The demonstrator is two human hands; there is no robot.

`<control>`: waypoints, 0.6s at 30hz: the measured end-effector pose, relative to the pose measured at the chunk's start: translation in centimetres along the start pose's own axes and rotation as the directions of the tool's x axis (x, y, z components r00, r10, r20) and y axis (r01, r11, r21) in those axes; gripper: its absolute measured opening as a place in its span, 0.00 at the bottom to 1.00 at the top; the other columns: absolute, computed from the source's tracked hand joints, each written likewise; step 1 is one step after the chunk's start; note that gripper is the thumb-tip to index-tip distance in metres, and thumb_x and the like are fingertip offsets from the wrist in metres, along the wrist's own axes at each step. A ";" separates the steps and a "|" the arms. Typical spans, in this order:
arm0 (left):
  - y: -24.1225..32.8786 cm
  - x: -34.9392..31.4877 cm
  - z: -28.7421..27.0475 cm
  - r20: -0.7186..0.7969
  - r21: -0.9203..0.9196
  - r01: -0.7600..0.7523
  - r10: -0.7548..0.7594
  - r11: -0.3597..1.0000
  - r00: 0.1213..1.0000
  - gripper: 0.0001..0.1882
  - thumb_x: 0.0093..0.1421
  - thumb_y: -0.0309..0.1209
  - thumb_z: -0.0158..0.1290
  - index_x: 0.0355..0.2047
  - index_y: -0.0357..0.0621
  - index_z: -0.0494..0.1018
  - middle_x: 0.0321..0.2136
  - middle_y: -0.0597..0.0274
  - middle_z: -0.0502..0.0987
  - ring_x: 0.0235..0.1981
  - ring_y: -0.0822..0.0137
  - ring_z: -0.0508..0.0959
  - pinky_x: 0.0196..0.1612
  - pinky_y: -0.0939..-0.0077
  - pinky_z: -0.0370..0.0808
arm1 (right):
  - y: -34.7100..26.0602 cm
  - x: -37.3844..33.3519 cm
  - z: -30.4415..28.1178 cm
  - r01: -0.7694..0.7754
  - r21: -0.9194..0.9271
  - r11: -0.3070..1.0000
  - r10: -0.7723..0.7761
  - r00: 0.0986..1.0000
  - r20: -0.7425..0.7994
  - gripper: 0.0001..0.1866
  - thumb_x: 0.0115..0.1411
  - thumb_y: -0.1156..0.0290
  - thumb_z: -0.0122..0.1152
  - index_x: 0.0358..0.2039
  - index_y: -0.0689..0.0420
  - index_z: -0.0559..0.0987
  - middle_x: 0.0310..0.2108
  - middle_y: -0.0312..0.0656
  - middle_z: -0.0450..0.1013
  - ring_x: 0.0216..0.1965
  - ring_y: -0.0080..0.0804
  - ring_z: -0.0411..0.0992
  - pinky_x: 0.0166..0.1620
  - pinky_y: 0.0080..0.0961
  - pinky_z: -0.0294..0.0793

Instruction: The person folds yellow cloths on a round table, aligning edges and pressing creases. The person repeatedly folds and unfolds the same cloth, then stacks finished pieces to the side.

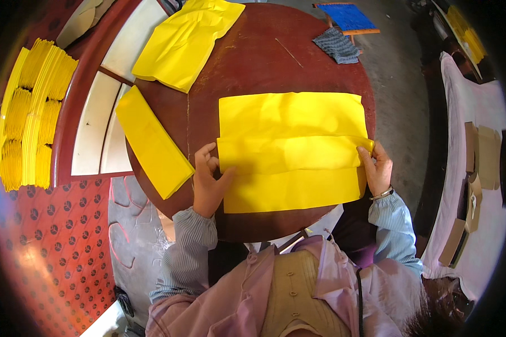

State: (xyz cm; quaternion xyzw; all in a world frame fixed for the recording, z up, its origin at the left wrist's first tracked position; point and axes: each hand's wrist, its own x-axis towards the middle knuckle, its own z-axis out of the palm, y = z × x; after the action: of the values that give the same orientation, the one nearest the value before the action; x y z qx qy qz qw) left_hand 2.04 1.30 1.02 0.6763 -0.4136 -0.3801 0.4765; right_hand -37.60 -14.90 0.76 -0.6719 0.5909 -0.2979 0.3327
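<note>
A yellow sheet [291, 194] lies across the near part of the round dark red table, with a folded band running from side to side over its middle. I cannot tell whether it is paper or cloth. At the band's left end, my left hand [208, 182] has its thumb on the sheet and its fingers curled by the edge. My right hand [378, 171] pinches the band's right end between thumb and fingers. Left of the sheet rests a long, narrow folded yellow bundle [153, 143]. Farther back, a creased yellow sheet [186, 42] lies loosely spread.
The round table [253, 62] has a thin needle-like stick on it. A grey knitted cloth [337, 46] hangs at its far right edge, near a blue-topped stool [348, 17]. Stacked yellow bundles [31, 115] stand at far left. Open cardboard boxes [486, 157] lie on a pale cloth at right.
</note>
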 end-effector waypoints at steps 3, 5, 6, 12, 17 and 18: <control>0.2 0.1 0.9 -0.054 -0.092 -0.066 0.061 0.994 0.997 0.35 0.65 0.20 0.63 0.66 0.37 0.56 0.48 0.49 0.82 0.47 0.63 0.85 0.54 0.73 0.81 | -0.3 0.2 0.4 0.117 -0.074 0.990 -0.121 0.992 -0.046 0.11 0.69 0.65 0.68 0.45 0.59 0.83 0.31 0.46 0.80 0.31 0.35 0.76 0.38 0.32 0.76; 0.4 0.0 1.3 -0.099 -0.121 -0.006 -0.006 0.993 0.995 0.35 0.64 0.19 0.63 0.66 0.37 0.57 0.48 0.47 0.82 0.47 0.63 0.85 0.52 0.74 0.82 | -0.3 0.3 0.5 0.187 -0.199 0.962 -0.207 0.975 -0.084 0.11 0.68 0.65 0.68 0.44 0.58 0.83 0.30 0.47 0.80 0.32 0.38 0.75 0.39 0.34 0.76; 0.5 0.1 1.4 -0.110 -0.114 0.007 -0.020 0.993 0.994 0.35 0.64 0.19 0.64 0.66 0.37 0.57 0.48 0.47 0.82 0.46 0.63 0.85 0.51 0.74 0.82 | -0.3 0.4 0.6 0.235 -0.248 0.940 -0.267 0.959 -0.100 0.10 0.68 0.65 0.68 0.44 0.58 0.83 0.29 0.47 0.80 0.32 0.39 0.74 0.39 0.35 0.76; 0.4 0.2 1.5 -0.148 -0.139 0.042 -0.063 0.989 0.987 0.37 0.63 0.19 0.65 0.66 0.36 0.57 0.43 0.50 0.83 0.41 0.65 0.85 0.44 0.77 0.80 | 0.1 0.7 1.8 0.185 -0.240 0.953 -0.222 0.966 -0.135 0.10 0.68 0.64 0.68 0.41 0.57 0.82 0.28 0.49 0.78 0.31 0.41 0.73 0.37 0.38 0.74; 0.1 0.6 1.9 -0.208 -0.044 0.046 -0.054 0.998 0.977 0.40 0.59 0.20 0.68 0.66 0.35 0.58 0.35 0.58 0.82 0.34 0.69 0.82 0.40 0.80 0.77 | 0.3 0.9 1.7 0.192 -0.213 0.958 -0.216 0.971 -0.099 0.09 0.69 0.64 0.67 0.40 0.57 0.81 0.28 0.50 0.78 0.28 0.40 0.73 0.33 0.37 0.73; 0.2 0.6 1.9 -0.224 0.037 0.061 -0.051 0.997 0.973 0.40 0.59 0.20 0.68 0.66 0.34 0.59 0.32 0.59 0.80 0.32 0.69 0.80 0.40 0.80 0.77 | 0.3 0.9 1.7 0.172 -0.186 0.967 -0.191 0.977 -0.091 0.09 0.69 0.64 0.67 0.40 0.57 0.81 0.28 0.50 0.78 0.28 0.39 0.72 0.33 0.37 0.73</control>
State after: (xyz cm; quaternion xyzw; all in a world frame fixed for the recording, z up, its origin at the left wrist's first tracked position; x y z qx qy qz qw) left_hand 0.44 0.09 0.66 0.7365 -0.3466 -0.3060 0.4938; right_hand -36.35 -15.64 -0.50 -0.7331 0.5679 -0.3093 0.2106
